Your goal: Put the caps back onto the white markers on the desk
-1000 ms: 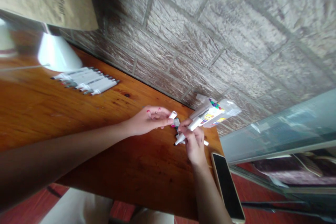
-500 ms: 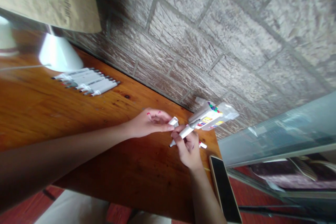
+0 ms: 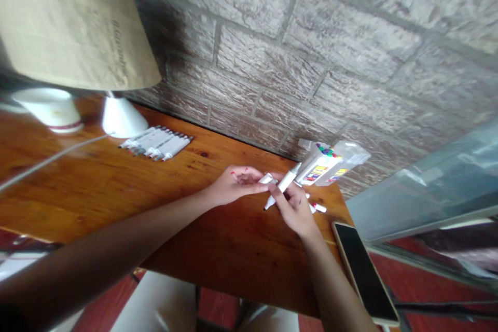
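Observation:
Between the thumb and fingers of my left hand is a small white marker cap. My right hand, close beside it, is closed on a white marker. The marker slants, its grey end up toward the wall and its bare dark nib down to the left. Fingertips of both hands are nearly touching. Behind my right hand, other loose marker pieces lie on the table, partly hidden by the hand. A clear plastic case of markers with coloured ends stands against the wall.
A row of several white markers lies near the lamp base on the wooden table. At far left is a white cup, with a cord running past it. A phone rests along the right edge. A brick wall rises behind.
My right hand and its marker have come nearer my left hand, which still holds the cap. The camera view has shifted left, bringing the cup into fuller sight.

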A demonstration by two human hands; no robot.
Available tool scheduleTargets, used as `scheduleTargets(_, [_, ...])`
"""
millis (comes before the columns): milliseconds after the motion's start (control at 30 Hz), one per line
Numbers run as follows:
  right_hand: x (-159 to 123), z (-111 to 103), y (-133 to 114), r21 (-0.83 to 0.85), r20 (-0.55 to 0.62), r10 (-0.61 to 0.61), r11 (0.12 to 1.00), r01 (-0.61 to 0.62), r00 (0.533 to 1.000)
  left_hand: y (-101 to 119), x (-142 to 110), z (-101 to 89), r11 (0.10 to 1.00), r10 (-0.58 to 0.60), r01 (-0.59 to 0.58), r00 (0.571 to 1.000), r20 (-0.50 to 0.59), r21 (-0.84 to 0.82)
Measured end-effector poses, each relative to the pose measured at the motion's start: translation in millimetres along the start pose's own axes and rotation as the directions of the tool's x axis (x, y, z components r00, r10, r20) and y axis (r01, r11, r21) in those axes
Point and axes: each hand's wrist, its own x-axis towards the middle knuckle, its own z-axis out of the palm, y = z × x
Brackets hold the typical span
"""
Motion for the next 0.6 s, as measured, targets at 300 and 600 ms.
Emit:
scheduleTargets(300, [10,1,14,0.11,-0.062,-0.079,0.99,0.086,0.995,18,17,-8.5,0.925,-0.05,0.059,0.998,-0.033,0.374])
scheduleTargets(600, [17,-15,-5,0.623,-0.165,0.198,0.78,-0.053,0.966,36,36,4.9,0.863,0.034,-0.034,0.999,0.008,0.504])
